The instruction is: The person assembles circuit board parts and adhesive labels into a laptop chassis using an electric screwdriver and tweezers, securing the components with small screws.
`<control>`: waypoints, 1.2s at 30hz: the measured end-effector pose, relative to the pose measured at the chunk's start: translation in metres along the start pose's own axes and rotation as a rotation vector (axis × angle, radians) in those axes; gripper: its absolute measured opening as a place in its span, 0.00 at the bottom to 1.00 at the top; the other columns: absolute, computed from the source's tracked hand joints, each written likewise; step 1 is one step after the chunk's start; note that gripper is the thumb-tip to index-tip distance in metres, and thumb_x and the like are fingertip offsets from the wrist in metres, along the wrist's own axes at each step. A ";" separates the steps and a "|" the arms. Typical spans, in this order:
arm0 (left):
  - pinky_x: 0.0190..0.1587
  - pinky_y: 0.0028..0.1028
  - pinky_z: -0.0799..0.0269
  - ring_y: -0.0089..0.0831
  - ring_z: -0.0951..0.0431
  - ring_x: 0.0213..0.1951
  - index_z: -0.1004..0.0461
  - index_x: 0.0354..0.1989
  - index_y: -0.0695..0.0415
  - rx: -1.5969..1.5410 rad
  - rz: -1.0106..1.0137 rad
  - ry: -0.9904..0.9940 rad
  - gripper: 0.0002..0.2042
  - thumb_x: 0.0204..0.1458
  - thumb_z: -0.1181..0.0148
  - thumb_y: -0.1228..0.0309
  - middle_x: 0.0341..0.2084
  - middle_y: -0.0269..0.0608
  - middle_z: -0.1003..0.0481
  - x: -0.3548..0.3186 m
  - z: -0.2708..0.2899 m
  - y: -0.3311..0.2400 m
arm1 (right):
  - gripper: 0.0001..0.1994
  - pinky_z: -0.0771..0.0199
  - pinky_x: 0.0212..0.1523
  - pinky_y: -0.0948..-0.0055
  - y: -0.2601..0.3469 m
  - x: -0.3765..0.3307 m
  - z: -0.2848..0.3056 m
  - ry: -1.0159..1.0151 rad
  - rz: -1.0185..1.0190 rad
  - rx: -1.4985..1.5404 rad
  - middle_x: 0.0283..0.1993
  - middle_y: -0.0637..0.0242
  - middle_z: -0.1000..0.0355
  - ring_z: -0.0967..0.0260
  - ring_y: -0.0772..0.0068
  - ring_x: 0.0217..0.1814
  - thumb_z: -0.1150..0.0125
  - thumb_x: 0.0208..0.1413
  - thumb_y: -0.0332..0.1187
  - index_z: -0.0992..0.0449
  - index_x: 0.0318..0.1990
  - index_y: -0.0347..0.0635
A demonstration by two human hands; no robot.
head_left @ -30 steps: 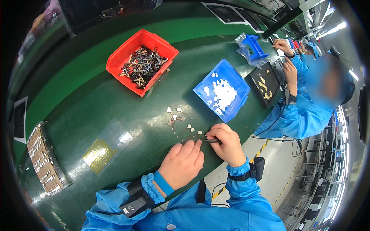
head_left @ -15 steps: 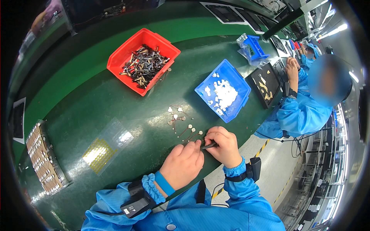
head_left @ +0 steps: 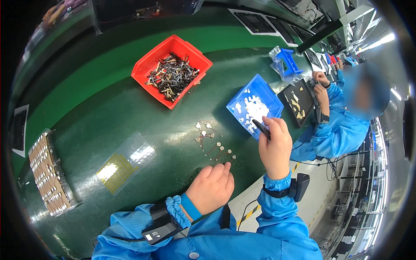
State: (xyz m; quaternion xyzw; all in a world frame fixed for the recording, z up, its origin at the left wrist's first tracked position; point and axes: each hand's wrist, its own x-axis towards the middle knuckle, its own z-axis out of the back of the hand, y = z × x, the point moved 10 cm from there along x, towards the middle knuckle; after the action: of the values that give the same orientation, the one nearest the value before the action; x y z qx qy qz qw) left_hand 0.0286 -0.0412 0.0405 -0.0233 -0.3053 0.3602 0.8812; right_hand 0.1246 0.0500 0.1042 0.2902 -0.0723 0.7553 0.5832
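Note:
Black tweezers [head_left: 261, 129] are gripped in my right hand [head_left: 277, 149], their tip over the near edge of the blue bin [head_left: 272, 120]. Small white pieces [head_left: 255, 108] lie heaped in that bin. My left hand [head_left: 211, 185] rests at the table's near edge with its fingers together and bent; whatever may be under the fingertips is hidden. Just beyond it are several small round silvery parts with thin dark wires [head_left: 219, 144], scattered on the green table [head_left: 173, 164].
A red bin [head_left: 143, 73] of dark strip-like parts stands farther back. To the left lie a clear sheet with yellow pieces [head_left: 117, 175] and a brown tray of rowed parts [head_left: 48, 177]. A co-worker's hands [head_left: 321, 89] are at a black tray [head_left: 294, 104] on the right.
My right hand has moved away from my left, up and right to the blue bin, with the tweezers. My left hand stays near the table edge. The view has shifted slightly.

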 end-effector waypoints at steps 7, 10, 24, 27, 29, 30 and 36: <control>0.34 0.29 0.36 0.33 0.30 0.36 0.28 0.27 0.61 -0.044 0.037 -0.036 0.11 0.34 0.45 0.68 0.36 0.48 0.26 -0.003 0.009 0.008 | 0.10 0.31 0.29 0.65 0.056 0.009 -0.078 0.388 0.162 0.214 0.25 0.59 0.32 0.32 0.56 0.28 0.41 0.36 0.22 0.24 0.31 0.39; 0.34 0.29 0.37 0.33 0.30 0.36 0.28 0.25 0.61 -0.038 0.035 -0.049 0.10 0.34 0.47 0.69 0.35 0.47 0.26 -0.005 0.008 0.007 | 0.09 0.31 0.30 0.64 0.059 0.011 -0.096 0.425 0.162 0.094 0.25 0.59 0.32 0.32 0.55 0.28 0.39 0.36 0.24 0.24 0.30 0.39; 0.33 0.27 0.38 0.32 0.31 0.37 0.30 0.23 0.58 -0.089 0.022 -0.009 0.07 0.35 0.48 0.69 0.33 0.41 0.27 -0.005 0.007 0.005 | 0.08 0.39 0.22 0.66 -0.002 -0.010 -0.048 0.263 -0.234 0.289 0.18 0.55 0.35 0.38 0.58 0.19 0.40 0.42 0.29 0.31 0.22 0.33; 0.33 0.27 0.38 0.31 0.31 0.37 0.29 0.25 0.57 -0.106 -0.022 0.047 0.08 0.36 0.48 0.69 0.35 0.41 0.27 -0.004 0.002 -0.001 | 0.09 0.42 0.20 0.68 -0.038 -0.059 -0.047 0.266 -0.477 0.369 0.17 0.58 0.36 0.40 0.66 0.17 0.40 0.43 0.29 0.31 0.21 0.33; 0.33 0.27 0.38 0.31 0.31 0.38 0.29 0.26 0.57 -0.100 -0.058 0.023 0.08 0.37 0.48 0.69 0.36 0.40 0.27 -0.003 0.003 -0.006 | 0.09 0.41 0.21 0.69 -0.046 -0.083 -0.050 0.269 -0.539 0.337 0.17 0.59 0.37 0.40 0.69 0.18 0.39 0.43 0.29 0.31 0.22 0.32; 0.33 0.26 0.38 0.31 0.31 0.38 0.28 0.28 0.57 -0.091 -0.090 -0.001 0.09 0.37 0.48 0.69 0.38 0.39 0.28 -0.003 0.005 -0.010 | 0.09 0.41 0.21 0.69 -0.047 -0.090 -0.051 0.248 -0.554 0.324 0.17 0.59 0.36 0.39 0.68 0.18 0.39 0.43 0.30 0.31 0.22 0.32; 0.36 0.26 0.38 0.29 0.34 0.43 0.26 0.37 0.57 0.002 -0.119 0.154 0.18 0.36 0.43 0.62 0.44 0.35 0.29 -0.008 -0.017 -0.017 | 0.08 0.38 0.22 0.67 -0.039 -0.092 -0.040 0.203 -0.461 0.185 0.20 0.57 0.34 0.37 0.58 0.20 0.38 0.42 0.29 0.30 0.21 0.34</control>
State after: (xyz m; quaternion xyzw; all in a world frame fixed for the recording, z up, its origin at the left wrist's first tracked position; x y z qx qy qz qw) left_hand 0.0447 -0.0558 0.0270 -0.0319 -0.2370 0.3049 0.9219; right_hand 0.1605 0.0029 0.0144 0.2737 0.1240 0.6313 0.7150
